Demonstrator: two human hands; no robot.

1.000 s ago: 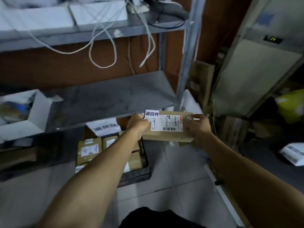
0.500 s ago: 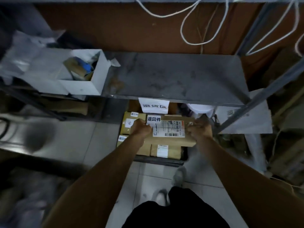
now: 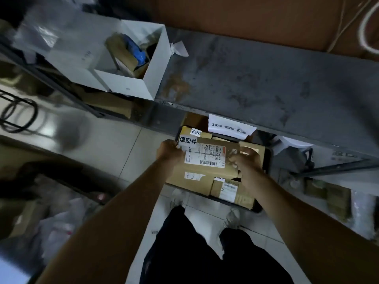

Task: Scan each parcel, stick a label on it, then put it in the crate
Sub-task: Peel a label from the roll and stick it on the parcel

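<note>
Both hands hold one brown cardboard parcel (image 3: pixel 207 171) over the dark crate (image 3: pixel 267 158) on the floor. The left hand (image 3: pixel 169 151) grips the parcel's left edge with fingers curled round it; the right hand (image 3: pixel 245 158) grips the right edge, fingers bent over the top face. The parcel lies roughly flat between the two grips — whether its underside touches the boxes below cannot be told.

Between the hands, on the top face, sits a white shipping label (image 3: pixel 205 155) with a barcode. Just beyond the left grip, at the parcel's far-left corner, a white sticker (image 3: pixel 188 140) with bold black characters is fixed.

Beneath the held parcel the crate contains further cardboard parcels: one nearer the person under the right grip carries its own white label (image 3: pixel 228 190), and one beyond the left grip carries a smaller printed sticker (image 3: pixel 196 132).

Beyond both grips a grey metal shelf (image 3: pixel 256 83) overhangs the crate, with a white paper sign (image 3: pixel 229 128) hanging from its front edge. Far to the left of the left grip, an open white box (image 3: pixel 143 85) stands on the shelf's end.
</note>
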